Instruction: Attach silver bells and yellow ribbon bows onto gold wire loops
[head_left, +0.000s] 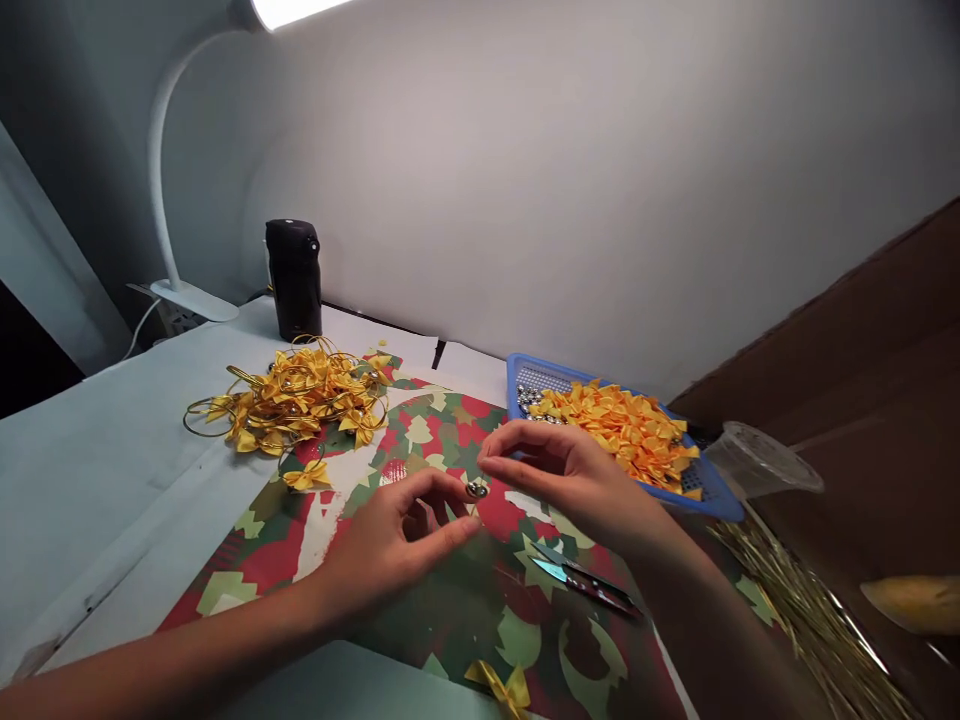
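Right hand (570, 480) pinches a small round silver bead (477, 490) between thumb and forefinger; left hand (394, 540), fingers loosely curled, rests just beside it.

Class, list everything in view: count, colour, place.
White gooseneck lamp: one, white, back left.
Black cylinder: one, black, back.
Patterned paper sheet: one, red-green, centre.
Gold-wire yellow-ribbon bows: one tangled pile, gold-yellow, left.
Loose yellow bows: two, yellow, on sheet.
Blue plastic tray: one, blue, right.
Orange-yellow satin bows: many, orange-yellow, in tray.
Silver bells: several, silver, tray corner.
Dark-handled scissors: one pair, dark, on sheet.
Clear plastic cup: one, clear, beyond tray.
Gold tinsel strands: bundle, gold, lower right.
Small silver bell: one, silver, at fingertips.
Left hand: one, lower left.
Right hand: one, centre right.
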